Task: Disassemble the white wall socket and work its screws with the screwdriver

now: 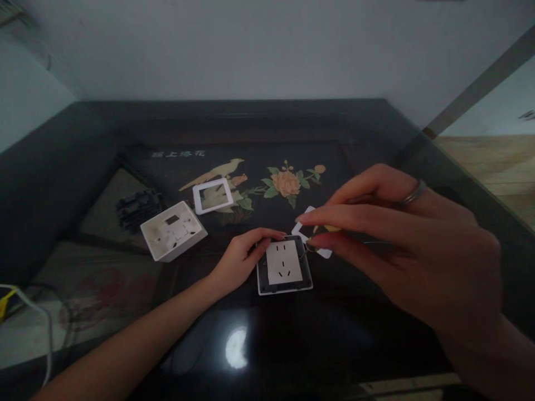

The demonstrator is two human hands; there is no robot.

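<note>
A wall socket [285,262] with a white slotted face and dark surround lies on the glossy dark table. My left hand [246,250] grips its upper left edge, thumb and fingers close together. Just right of the socket, my right hand [401,239], wearing a ring, has its thumb and index finger in a pinch. Something small and dark, too blurred to name, shows by the thumb tip near the socket's right edge. Behind those fingers lies a white plastic piece [325,253], mostly hidden by the hand.
An open white mounting box [173,231] stands left of my left hand. Beyond it lies a white square frame [213,196]. The table [346,345] bears a bird-and-flower picture under its shiny top. At the far left hangs a white cable [45,317]; a wall rises behind.
</note>
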